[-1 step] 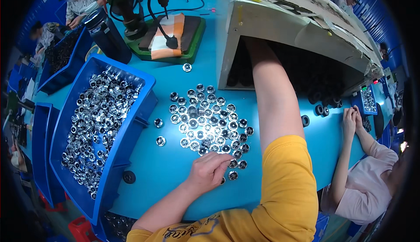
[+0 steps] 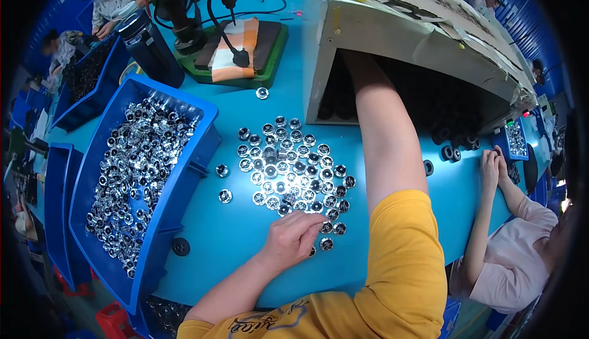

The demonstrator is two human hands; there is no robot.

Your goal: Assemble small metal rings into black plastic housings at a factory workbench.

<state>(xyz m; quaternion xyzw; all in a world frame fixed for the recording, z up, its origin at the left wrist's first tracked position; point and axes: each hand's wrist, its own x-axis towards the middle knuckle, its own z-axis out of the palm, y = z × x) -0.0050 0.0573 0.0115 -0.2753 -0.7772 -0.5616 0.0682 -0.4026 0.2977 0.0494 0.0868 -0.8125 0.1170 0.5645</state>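
My left hand [image 2: 293, 239] rests at the near edge of a spread of small chrome toy-like wheel hubs [image 2: 282, 187] on the blue table. Its fingers are curled in and the thumb is pressed against them; whatever they hold, if anything, is hidden. My right forearm [image 2: 391, 142] reaches through the dark opening of a pale metal box [image 2: 320, 87], so the right hand is out of sight. Black rubber rings, like small tyres [image 2: 451, 154], lie in and before that opening.
A blue bin [image 2: 80, 207] full of chrome hubs stands at left, with a single black ring [image 2: 180, 247] beside it. Behind are a dark bottle [image 2: 147, 47] and a green drill press [image 2: 257, 80] with an orange-and-white cloth. At right, another person's hands [image 2: 492, 164] rest on the table.
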